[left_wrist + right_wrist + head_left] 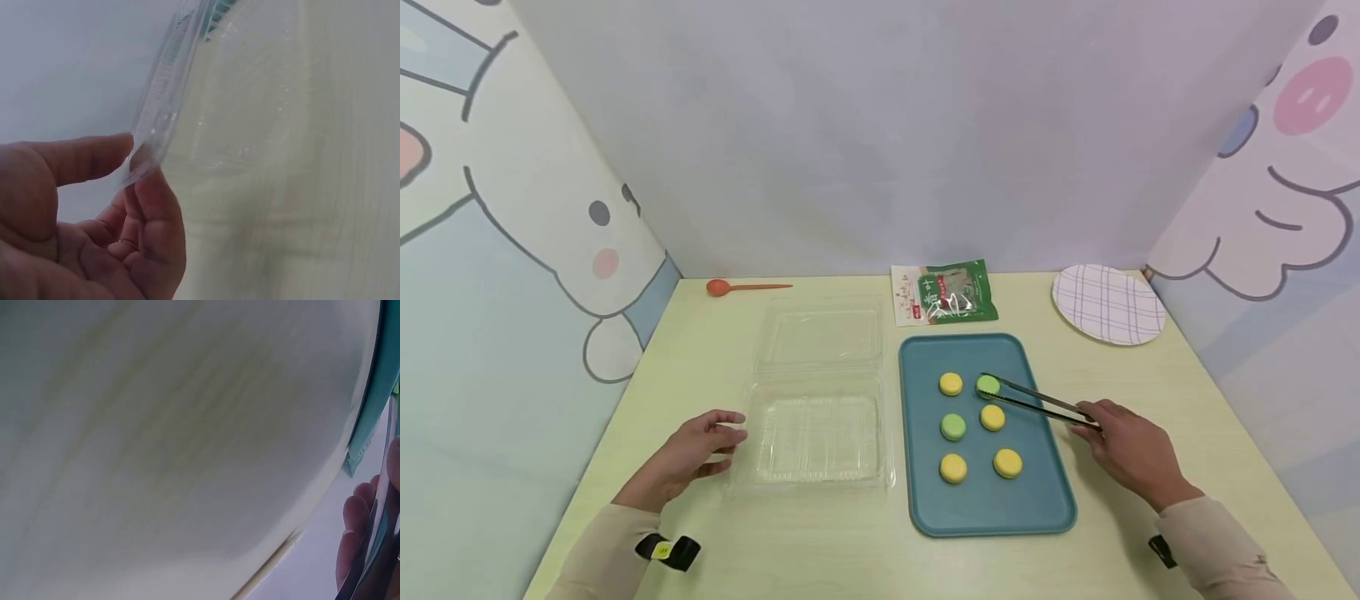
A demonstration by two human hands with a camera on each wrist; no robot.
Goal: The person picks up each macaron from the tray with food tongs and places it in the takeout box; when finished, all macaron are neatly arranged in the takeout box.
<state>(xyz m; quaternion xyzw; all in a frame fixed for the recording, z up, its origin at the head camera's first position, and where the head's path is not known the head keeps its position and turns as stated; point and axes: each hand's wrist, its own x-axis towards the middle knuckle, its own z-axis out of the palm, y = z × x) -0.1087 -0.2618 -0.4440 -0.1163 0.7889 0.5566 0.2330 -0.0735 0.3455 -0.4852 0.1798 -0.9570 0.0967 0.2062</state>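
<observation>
Packet (945, 293) lies behind the tray (992, 512), plate (1108, 304) behind-right, box (820, 437) at left; left hand (691, 448) pinches box, right hand (1133, 448) grips tongs (1037, 409) (both largely cut off in right-wrist view).

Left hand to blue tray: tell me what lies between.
In the head view, the open, clear plastic container lies between the left hand and the blue tray; the left wrist view shows that hand pinching its edge.

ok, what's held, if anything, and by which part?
Right hand: tongs, by the handle end; tips flank a green macaron, squeeze unclear. Left hand: clear container, pinched at its left edge.
</observation>
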